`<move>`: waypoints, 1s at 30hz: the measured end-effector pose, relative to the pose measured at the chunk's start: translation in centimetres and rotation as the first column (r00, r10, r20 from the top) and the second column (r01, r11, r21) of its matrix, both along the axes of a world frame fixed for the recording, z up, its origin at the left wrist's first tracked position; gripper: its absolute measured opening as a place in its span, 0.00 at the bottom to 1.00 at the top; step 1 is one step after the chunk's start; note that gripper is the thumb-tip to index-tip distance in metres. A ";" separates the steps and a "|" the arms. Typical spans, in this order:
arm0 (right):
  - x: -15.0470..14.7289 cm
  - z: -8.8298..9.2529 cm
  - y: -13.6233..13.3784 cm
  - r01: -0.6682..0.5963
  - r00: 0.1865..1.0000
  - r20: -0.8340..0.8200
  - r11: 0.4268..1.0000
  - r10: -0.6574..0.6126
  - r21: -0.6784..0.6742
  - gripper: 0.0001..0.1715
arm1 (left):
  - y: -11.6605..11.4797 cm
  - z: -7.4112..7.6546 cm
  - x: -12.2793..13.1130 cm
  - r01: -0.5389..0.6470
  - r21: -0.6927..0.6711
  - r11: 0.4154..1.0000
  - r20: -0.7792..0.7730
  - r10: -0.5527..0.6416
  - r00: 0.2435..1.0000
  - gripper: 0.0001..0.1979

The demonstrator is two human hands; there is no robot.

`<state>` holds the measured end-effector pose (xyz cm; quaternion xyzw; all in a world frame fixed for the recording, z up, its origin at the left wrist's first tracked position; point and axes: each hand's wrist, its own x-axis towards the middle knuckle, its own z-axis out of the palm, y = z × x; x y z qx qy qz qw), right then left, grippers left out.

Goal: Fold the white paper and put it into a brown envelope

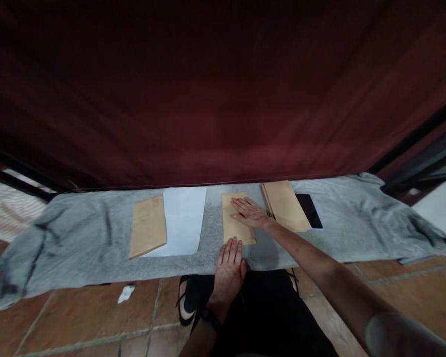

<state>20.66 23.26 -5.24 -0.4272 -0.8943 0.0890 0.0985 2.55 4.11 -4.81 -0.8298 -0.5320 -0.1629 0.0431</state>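
A brown paper envelope [230, 224] lies flat on the grey cloth in front of me. My right hand [250, 212] rests flat on its upper part, fingers stretched out and pointing left. At the envelope's near edge, my left hand [230, 267] lies with its fingers extended and the fingertips on the paper. To the right is a stack of brown envelopes [287, 206]. On the left another brown envelope or small pile [148, 225] overlaps white paper sheets [184, 218].
A dark phone or tablet [310, 210] lies partly under the right stack. Grey cloth [92, 233] covers the long, narrow surface. Behind it hangs a dark red curtain [215, 124]. A crumpled white scrap [126, 293] lies on the tiled floor [85, 317].
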 end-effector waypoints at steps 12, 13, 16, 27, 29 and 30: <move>-0.8 1.4 -6.2 -0.127 0.992 -0.029 0.984 0.124 -0.125 0.35 | -0.1 -0.2 0.1 -0.014 0.043 0.999 -0.006 0.014 1.000 0.28; -0.8 1.6 -6.7 -0.149 0.989 -0.039 0.979 0.145 -0.142 0.35 | -0.1 -0.2 0.1 -0.010 0.046 0.999 -0.006 0.010 1.000 0.28; -0.7 2.2 -8.5 -0.200 0.979 -0.073 0.957 0.189 -0.210 0.34 | -0.2 -0.2 0.1 0.001 0.047 0.999 -0.002 -0.001 1.000 0.25; -0.9 3.0 -6.1 -0.078 0.979 -0.201 0.967 0.028 -0.244 0.33 | -0.1 -0.6 0.0 -0.004 0.054 0.999 -0.011 0.005 1.000 0.29; -1.3 2.9 -3.9 0.027 0.989 -0.136 0.984 -0.052 -0.179 0.35 | -0.1 -0.6 -0.1 -0.001 0.048 0.999 -0.017 0.002 1.000 0.29; -1.6 2.7 -2.8 0.066 0.991 -0.106 0.987 -0.082 -0.147 0.35 | -0.1 -0.6 -0.1 0.001 0.044 0.999 -0.021 0.000 1.000 0.29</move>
